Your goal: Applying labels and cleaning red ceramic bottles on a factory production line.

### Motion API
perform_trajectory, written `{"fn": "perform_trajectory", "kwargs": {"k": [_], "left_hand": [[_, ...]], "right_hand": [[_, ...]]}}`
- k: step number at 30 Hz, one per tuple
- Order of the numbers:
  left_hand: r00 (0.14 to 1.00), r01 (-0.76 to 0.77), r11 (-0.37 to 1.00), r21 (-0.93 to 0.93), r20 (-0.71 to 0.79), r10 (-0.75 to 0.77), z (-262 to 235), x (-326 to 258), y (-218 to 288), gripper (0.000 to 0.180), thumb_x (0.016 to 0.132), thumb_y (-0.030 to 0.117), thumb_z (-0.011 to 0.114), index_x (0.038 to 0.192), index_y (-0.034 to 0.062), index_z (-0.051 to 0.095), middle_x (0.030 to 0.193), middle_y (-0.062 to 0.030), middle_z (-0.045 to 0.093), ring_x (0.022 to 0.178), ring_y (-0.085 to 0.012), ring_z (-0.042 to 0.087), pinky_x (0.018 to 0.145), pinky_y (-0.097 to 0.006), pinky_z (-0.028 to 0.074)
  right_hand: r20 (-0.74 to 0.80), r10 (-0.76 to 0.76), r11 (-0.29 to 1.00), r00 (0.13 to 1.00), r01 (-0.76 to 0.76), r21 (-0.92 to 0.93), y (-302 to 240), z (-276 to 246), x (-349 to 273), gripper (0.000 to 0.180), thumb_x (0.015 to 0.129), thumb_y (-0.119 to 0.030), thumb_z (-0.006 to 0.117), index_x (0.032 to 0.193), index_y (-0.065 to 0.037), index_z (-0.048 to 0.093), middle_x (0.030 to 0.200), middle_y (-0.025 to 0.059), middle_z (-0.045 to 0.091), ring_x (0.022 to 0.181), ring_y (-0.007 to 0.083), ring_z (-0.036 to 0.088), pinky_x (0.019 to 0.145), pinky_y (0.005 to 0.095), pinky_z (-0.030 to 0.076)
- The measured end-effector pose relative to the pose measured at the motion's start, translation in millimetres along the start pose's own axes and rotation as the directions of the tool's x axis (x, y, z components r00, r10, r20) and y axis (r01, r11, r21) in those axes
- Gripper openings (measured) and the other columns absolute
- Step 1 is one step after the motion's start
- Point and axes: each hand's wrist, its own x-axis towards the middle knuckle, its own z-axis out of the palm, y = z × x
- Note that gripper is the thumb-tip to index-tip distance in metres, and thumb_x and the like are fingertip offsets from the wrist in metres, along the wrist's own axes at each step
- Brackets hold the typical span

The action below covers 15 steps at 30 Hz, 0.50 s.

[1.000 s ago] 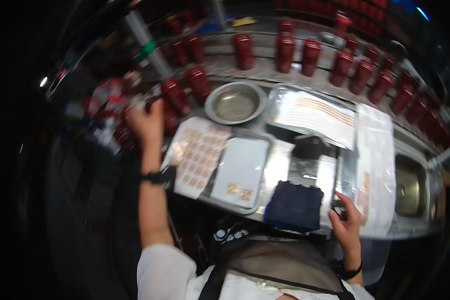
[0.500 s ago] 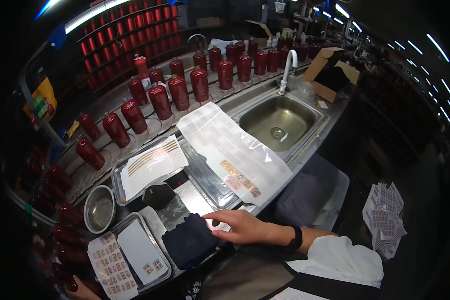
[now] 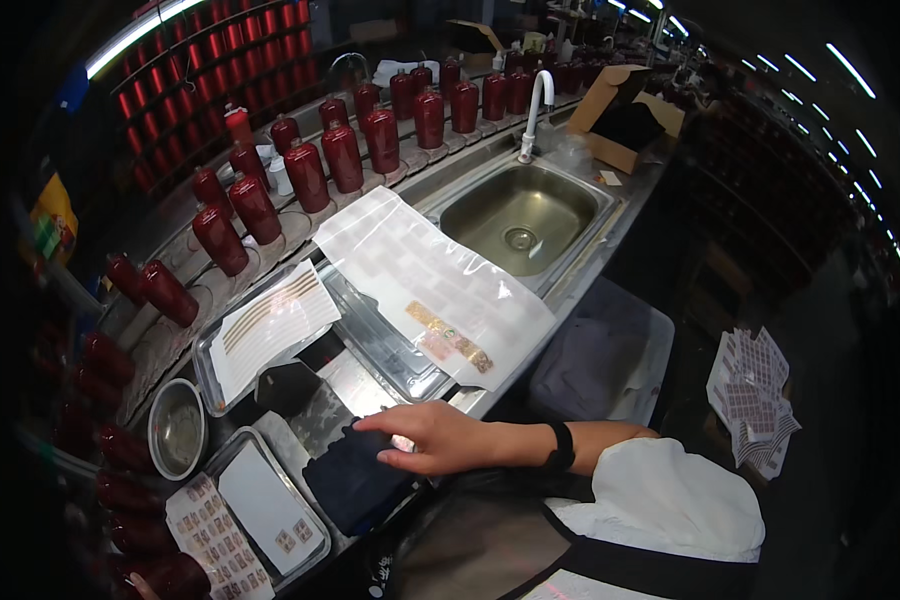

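Note:
My right hand (image 3: 430,437) is over the edge of a folded dark blue cloth (image 3: 355,480), thumb and forefinger apart, with nothing visible between them. Of my left hand (image 3: 143,586) only a bit of finger shows at the lower left edge, against a glossy dark red bottle (image 3: 180,577) that it grips; the rest is hidden. Beside that bottle lies a sheet of small printed decals (image 3: 213,535). A metal tray (image 3: 320,550) next to it holds a white sheet with two small square decals (image 3: 292,535).
Rows of red bottles (image 3: 308,177) stand along the back ledge. A steel sink (image 3: 515,215) with a white tap (image 3: 537,115), a metal bowl (image 3: 178,430), a striped decal sheet (image 3: 270,325) and a plastic-covered sheet (image 3: 430,285) are nearby. A cardboard box (image 3: 610,150) stands beyond the sink.
The view has shifted, so the bench sits further left and higher. The red bottle at my left hand has come in toward the decal sheet. My right hand stays at the cloth.

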Motion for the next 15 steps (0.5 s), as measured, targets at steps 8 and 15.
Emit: {"fn": "perform_trajectory", "kwargs": {"k": [8, 15], "left_hand": [[0.986, 0.152, 0.980, 0.131, 0.053, -0.160, 25, -13, -81, 0.058, 0.078, 0.033, 0.085, 0.117, -0.0038, 0.063, 0.112, -0.0181, 0.068, 0.096, -0.0247, 0.065, 0.087, -0.038, 0.052], [0.978, 0.205, 0.930, 0.304, -0.030, -0.206, 3, -17, -114, 0.060, 0.069, 0.034, 0.087, 0.109, -0.0019, 0.061, 0.107, -0.0198, 0.065, 0.099, -0.0366, 0.064, 0.088, -0.044, 0.050]], "right_hand": [[0.012, 0.093, 0.996, 0.996, -0.093, 0.009, 2, 0, -11, 0.044, 0.086, -0.017, 0.071, 0.127, -0.005, 0.059, 0.101, 0.0159, 0.068, 0.088, 0.0269, 0.068, 0.073, 0.0348, 0.054], [-0.030, 0.330, 0.944, 0.943, -0.330, 0.021, 14, 1, -16, 0.043, 0.082, -0.005, 0.071, 0.125, -0.002, 0.063, 0.097, 0.0011, 0.067, 0.063, 0.0032, 0.043, 0.055, 0.0201, 0.033]]}}
